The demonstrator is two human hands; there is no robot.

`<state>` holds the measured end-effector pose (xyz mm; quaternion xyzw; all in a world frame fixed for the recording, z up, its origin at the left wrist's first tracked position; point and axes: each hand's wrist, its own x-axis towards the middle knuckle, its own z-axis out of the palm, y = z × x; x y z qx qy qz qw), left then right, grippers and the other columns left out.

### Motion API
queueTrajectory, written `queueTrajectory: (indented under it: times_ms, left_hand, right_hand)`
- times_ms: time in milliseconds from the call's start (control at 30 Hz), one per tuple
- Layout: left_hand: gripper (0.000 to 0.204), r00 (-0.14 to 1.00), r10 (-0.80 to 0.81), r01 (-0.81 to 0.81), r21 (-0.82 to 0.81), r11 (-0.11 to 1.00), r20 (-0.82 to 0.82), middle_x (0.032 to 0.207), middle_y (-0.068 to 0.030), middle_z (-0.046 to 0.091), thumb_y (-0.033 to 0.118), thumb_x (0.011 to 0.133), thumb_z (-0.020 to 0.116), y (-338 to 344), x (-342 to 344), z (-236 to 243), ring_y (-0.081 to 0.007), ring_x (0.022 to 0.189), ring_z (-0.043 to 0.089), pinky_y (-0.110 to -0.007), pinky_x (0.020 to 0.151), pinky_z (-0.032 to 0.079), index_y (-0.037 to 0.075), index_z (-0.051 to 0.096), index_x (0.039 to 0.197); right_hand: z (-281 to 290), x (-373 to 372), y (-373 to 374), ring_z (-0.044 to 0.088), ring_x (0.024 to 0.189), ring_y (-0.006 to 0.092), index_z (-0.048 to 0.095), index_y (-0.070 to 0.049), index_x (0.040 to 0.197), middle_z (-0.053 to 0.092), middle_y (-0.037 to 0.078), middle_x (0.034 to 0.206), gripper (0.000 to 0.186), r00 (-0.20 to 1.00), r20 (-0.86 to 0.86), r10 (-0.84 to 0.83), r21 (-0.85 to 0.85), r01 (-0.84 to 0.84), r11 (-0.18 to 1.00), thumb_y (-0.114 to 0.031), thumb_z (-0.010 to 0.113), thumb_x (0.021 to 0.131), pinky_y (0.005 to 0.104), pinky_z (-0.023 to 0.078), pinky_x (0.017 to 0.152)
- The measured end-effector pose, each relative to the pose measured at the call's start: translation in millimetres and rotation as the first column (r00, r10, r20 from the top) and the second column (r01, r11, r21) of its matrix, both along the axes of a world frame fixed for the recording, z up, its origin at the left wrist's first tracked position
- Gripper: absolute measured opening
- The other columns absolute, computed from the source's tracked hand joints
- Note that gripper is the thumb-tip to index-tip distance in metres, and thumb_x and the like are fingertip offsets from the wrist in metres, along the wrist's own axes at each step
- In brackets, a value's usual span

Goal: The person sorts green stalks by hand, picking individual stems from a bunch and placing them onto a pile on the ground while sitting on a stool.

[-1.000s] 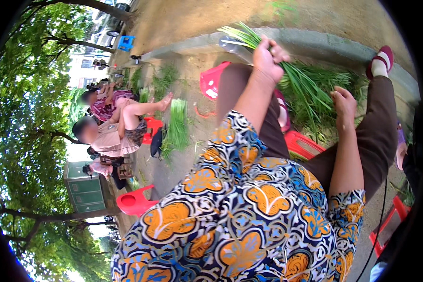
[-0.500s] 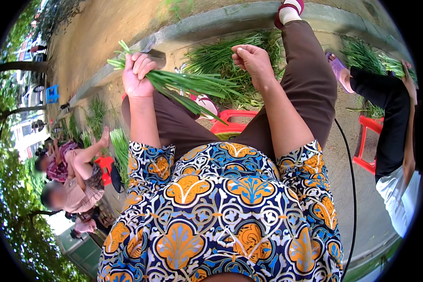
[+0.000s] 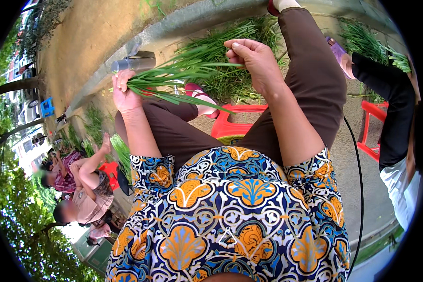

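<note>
Up near the top of the view, over the person's knees, the left hand [image 3: 125, 94] has a tight grip on a bunch of long green chives [image 3: 174, 80], fist clenched round the root end with the leaves fanning out to the right across the lap. The right hand [image 3: 254, 61] is just beside the leaf end, thumb and fingertips pinched on one thin blade of that same bunch, so both hands are on the greens and neither is loose.

Below the bunch you can see brown trousers [image 3: 310, 80] and a blue-and-orange patterned top [image 3: 230, 211] filling the lower half. A red plastic stool [image 3: 235, 127] pokes out between the legs, and one foot in a red shoe [image 3: 199, 94] sits under the bunch. On the ground past the hands lies a big loose pile of the same greens [image 3: 235, 47], up against a concrete kerb [image 3: 183, 23], with a grey metal flask [image 3: 134, 63] lying near the left hand.

Off to the left, well apart, other people [image 3: 80, 183] sit low with their own greens [image 3: 122, 152] and another red stool [image 3: 110, 171]. On the right, someone in black trousers [image 3: 390, 98] sits by a red stool frame [image 3: 373, 127], with more greens [image 3: 366, 40] beyond.
</note>
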<state>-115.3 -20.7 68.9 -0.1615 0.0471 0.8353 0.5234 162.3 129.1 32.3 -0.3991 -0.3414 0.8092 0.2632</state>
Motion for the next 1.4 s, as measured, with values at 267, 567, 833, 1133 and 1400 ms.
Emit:
queueTrajectory:
  times_ms: [267, 567, 833, 1133, 1400]
  left_hand:
    - [0.031, 0.995, 0.104, -0.104, -0.083, 0.991, -0.002, 0.051, -0.0006, 0.031, 0.017, 0.091, 0.039, -2.8, -23.9, -6.3, -0.0128, 0.044, 0.031, -0.029, 0.057, 0.037, 0.008, 0.035, 0.063]
    - [0.032, 0.989, 0.149, -0.151, -0.093, 0.984, -0.025, 0.05, 0.0011, 0.028, 0.025, 0.094, 0.037, -7.7, -20.5, -2.7, -0.0125, 0.043, 0.029, -0.03, 0.057, 0.038, 0.006, 0.039, 0.069]
    - [0.039, 0.989, 0.139, -0.143, -0.088, 0.986, -0.059, 0.051, 0.0009, 0.029, 0.035, 0.096, 0.033, -16.0, -13.0, 1.0, -0.0127, 0.045, 0.03, -0.029, 0.058, 0.037, 0.007, 0.039, 0.07]
    - [0.039, 0.992, 0.043, -0.046, -0.021, 0.999, -0.121, 0.053, 0.0017, 0.029, 0.037, 0.096, 0.033, -8.3, -3.9, 1.0, -0.0117, 0.043, 0.028, -0.028, 0.058, 0.037, 0.007, 0.041, 0.072]
    - [0.037, 0.987, 0.001, 0.001, 0.017, 1.0, -0.159, 0.051, 0.002, 0.028, 0.034, 0.096, 0.034, -9.2, 1.8, -0.3, -0.0117, 0.041, 0.026, -0.027, 0.054, 0.035, 0.006, 0.041, 0.072]
  right_hand:
    - [-22.5, -13.8, -3.0, 0.054, 0.065, 0.0053, 0.063, -0.005, 0.097, 0.062, 0.0, 0.078, 0.015, 0.995, 0.061, 0.08, -0.082, -0.075, 0.994, -0.014, 0.055, 0.088, 0.0193, 0.043, 0.059]
    - [-31.5, -19.6, -14.9, 0.055, 0.075, 0.007, 0.063, -0.005, 0.104, 0.064, 0.002, 0.087, 0.022, 0.923, 0.024, 0.384, 0.046, -0.384, 0.922, -0.018, 0.054, 0.089, 0.0202, 0.042, 0.066]
    - [-36.0, -10.6, -16.2, 0.056, 0.07, 0.0061, 0.064, -0.006, 0.096, 0.064, 0.001, 0.081, 0.019, 0.915, -0.075, 0.396, -0.012, -0.398, 0.917, -0.02, 0.055, 0.089, 0.02, 0.043, 0.064]
    - [-35.5, -4.9, -18.5, 0.055, 0.068, 0.0061, 0.065, -0.005, 0.091, 0.064, 0.001, 0.079, 0.017, 0.926, -0.003, 0.378, 0.052, -0.378, 0.924, -0.02, 0.057, 0.086, 0.0196, 0.042, 0.061]
    - [-34.4, -8.7, -17.7, 0.052, 0.063, 0.005, 0.065, -0.005, 0.089, 0.064, 0.001, 0.076, 0.014, 0.952, 0.117, 0.282, 0.053, -0.29, 0.956, -0.017, 0.061, 0.083, 0.0191, 0.04, 0.057]
